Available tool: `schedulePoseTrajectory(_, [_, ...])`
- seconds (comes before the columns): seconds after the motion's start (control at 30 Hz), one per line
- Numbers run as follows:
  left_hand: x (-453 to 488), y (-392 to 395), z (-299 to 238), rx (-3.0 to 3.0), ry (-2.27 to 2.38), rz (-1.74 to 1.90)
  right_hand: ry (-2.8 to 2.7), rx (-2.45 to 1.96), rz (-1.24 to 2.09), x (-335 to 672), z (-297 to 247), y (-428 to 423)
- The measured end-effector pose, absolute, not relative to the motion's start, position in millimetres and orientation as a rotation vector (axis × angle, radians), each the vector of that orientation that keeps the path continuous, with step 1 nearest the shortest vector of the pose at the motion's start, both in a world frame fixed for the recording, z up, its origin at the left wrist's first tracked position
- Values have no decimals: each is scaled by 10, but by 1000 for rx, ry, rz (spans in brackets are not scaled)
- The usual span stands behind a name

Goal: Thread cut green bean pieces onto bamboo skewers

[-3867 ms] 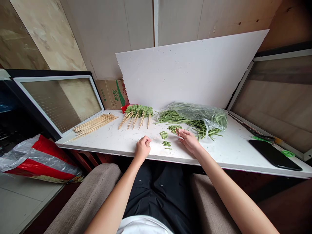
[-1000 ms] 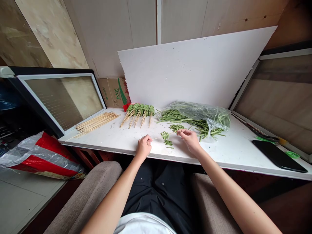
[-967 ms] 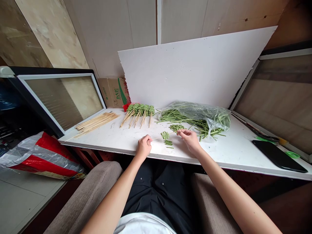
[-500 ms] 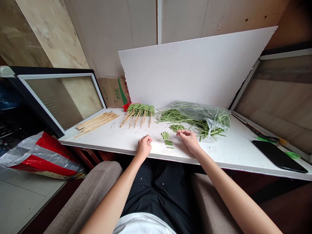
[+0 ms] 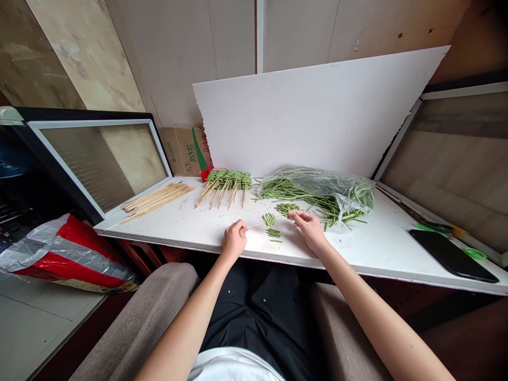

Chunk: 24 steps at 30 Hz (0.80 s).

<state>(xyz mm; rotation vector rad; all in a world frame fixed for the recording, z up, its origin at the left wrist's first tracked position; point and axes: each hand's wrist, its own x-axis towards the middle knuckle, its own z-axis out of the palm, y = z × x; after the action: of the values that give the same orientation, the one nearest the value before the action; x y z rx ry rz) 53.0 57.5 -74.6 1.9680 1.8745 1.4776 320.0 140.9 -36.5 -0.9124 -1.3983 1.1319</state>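
My left hand (image 5: 234,238) is closed round the blunt end of a thin bamboo skewer (image 5: 256,224) that points right and carries several short green bean pieces (image 5: 269,218). My right hand (image 5: 308,227) pinches at the skewer's far tip, beside a small heap of cut bean pieces (image 5: 286,207). A few more cut pieces (image 5: 273,233) lie on the white tabletop (image 5: 198,225) between my hands. What the right fingers pinch is too small to make out.
Finished bean skewers (image 5: 227,182) lie at the back, with bare skewers (image 5: 156,199) to their left. A clear bag of long beans (image 5: 321,191) sits to the right. A black phone (image 5: 452,255) and scissors (image 5: 426,222) lie far right. A white board (image 5: 317,111) stands behind.
The hands have barely moved. My right hand has drawn slightly in toward the skewer tip since the earliest frame; the left hand keeps its hold.
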Motion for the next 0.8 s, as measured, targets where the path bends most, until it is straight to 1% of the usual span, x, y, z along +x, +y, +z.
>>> schedulePoseTrajectory(0.47, [516,587,-753,2007,1864,1453,-1333,-941,1222,3193,-392,1437])
schedulePoseTrajectory(0.8, [524,570,-720,1989,1860,1459,-1340,-949,1193,3153,-395,1415])
